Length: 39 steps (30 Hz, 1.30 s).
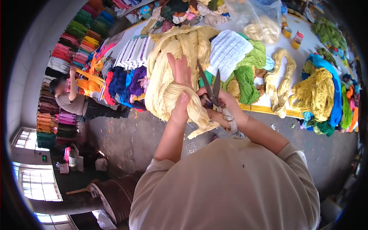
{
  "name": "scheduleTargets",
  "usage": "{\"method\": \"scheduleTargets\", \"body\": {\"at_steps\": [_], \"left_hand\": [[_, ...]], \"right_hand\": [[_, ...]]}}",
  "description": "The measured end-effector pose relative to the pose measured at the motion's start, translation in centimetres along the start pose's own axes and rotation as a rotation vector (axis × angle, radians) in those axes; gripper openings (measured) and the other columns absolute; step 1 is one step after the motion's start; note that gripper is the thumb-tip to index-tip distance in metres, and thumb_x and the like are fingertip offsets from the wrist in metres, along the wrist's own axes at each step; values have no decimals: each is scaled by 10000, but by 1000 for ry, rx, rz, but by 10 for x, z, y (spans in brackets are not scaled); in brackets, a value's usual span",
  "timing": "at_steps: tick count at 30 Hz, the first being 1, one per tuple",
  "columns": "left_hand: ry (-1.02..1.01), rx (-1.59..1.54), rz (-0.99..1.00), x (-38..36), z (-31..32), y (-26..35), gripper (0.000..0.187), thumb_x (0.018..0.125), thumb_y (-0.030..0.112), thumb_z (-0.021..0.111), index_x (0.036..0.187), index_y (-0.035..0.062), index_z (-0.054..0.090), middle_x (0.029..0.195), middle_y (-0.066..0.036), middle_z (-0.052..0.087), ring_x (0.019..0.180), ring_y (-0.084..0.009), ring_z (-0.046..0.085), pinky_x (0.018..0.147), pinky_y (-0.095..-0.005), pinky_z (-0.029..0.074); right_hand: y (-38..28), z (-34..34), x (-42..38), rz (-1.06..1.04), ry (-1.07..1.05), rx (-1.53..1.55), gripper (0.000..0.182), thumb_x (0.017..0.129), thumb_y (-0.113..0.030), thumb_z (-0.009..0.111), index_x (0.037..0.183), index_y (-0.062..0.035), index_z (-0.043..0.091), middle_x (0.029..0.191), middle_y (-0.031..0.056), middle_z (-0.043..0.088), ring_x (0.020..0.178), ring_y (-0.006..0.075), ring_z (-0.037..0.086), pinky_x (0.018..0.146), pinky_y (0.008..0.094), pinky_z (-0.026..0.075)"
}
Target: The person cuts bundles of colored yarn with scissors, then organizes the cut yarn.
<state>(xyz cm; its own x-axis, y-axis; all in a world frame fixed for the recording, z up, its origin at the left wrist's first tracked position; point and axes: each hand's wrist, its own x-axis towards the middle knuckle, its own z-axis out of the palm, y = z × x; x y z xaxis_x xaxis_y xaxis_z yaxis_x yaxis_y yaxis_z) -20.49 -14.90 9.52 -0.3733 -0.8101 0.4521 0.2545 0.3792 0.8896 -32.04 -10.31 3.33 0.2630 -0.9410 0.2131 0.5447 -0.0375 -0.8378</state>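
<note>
A skein of cream yarn (186, 100) crosses the palm of my left hand (180, 74), held at the thumb. The fingers of that hand stretch upward, and the loose yarn end hangs toward my body. My right hand (229, 103) grips a pair of scissors (212, 89) by handles wrapped in pale material. The blades stand apart and point up and away, to the right of my left hand. Behind my left hand, a large heap of cream yarn (163, 65) hangs over the table's front edge. Part of my right fingers is hidden behind the handles.
A written paper sheet (230, 51) lies on green yarn (247, 82). Right of it are a cream skein (280, 82) and yellow yarn (316, 92). Striped stacks (134, 53) stand left. Another person (76, 96) works by yarn shelves (69, 51). A drum (115, 195) stands lower left.
</note>
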Motion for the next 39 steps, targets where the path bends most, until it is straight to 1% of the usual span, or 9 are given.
{"method": "scheduleTargets", "body": {"at_steps": [5,9,16,18,20,23,25,33,39], "left_hand": [[-160,-214,145,1,-46,-36,823,934,544,454,1583,133,159,1655,-132,32,1513,-356,98,1208,-488,114],[49,-346,110,2,-75,-35,621,1005,411,374,1537,100,294,1608,-168,234,1470,-377,252,1197,-503,195],[-388,399,79,-15,-72,-45,508,1004,334,457,1400,20,506,1489,-188,447,1416,-303,373,1182,-470,234],[-595,523,8,-21,-63,-52,315,1016,217,489,1246,41,614,1211,-133,654,1196,-234,570,1092,-407,368],[-435,173,-281,-22,-57,-55,279,1011,289,551,1191,93,635,1043,-47,652,977,-151,595,858,-339,486],[-124,29,-216,-20,-46,-53,293,1019,312,543,1055,37,636,929,-32,615,910,-123,563,805,-284,467],[-135,-8,-271,-19,-48,-61,323,1027,329,527,1010,27,640,914,-35,600,863,-120,542,780,-270,449],[9,-77,-289,-10,-20,-51,397,1062,358,410,873,57,586,786,14,525,749,-69,480,708,-241,407],[174,-97,-317,-9,-20,-41,412,1063,394,402,853,82,570,770,16,505,717,-55,457,667,-226,396]], "right_hand": [[-12,-8,-13,-231,42,-384,341,880,18,668,1172,-77,519,854,-22,522,753,63,508,673,230,432],[-34,-40,-54,-112,203,-315,333,863,41,657,1155,-79,550,869,-11,535,827,80,525,729,230,446],[14,-119,-159,384,428,-665,246,827,48,642,1037,-69,590,846,-32,539,770,65,486,694,242,426],[16,-124,-167,270,564,-709,243,818,54,650,1016,-71,588,834,-36,544,751,59,482,663,233,418],[5,-126,-169,131,705,-618,296,809,70,673,1055,-70,585,837,-44,537,748,54,489,660,220,423],[-34,-100,-140,-68,670,-1017,482,824,114,635,1255,-51,499,945,27,616,791,96,531,724,244,455],[-44,-84,-110,-178,586,-756,621,799,148,612,1357,-60,438,1115,89,659,883,110,550,791,264,468],[-15,-24,-34,-219,78,-886,580,731,5,738,1275,-121,578,1197,131,617,1016,279,610,888,365,490],[-18,-23,-18,-455,149,-609,629,797,127,630,1348,-70,398,1195,101,598,1027,181,593,907,331,482]]}}
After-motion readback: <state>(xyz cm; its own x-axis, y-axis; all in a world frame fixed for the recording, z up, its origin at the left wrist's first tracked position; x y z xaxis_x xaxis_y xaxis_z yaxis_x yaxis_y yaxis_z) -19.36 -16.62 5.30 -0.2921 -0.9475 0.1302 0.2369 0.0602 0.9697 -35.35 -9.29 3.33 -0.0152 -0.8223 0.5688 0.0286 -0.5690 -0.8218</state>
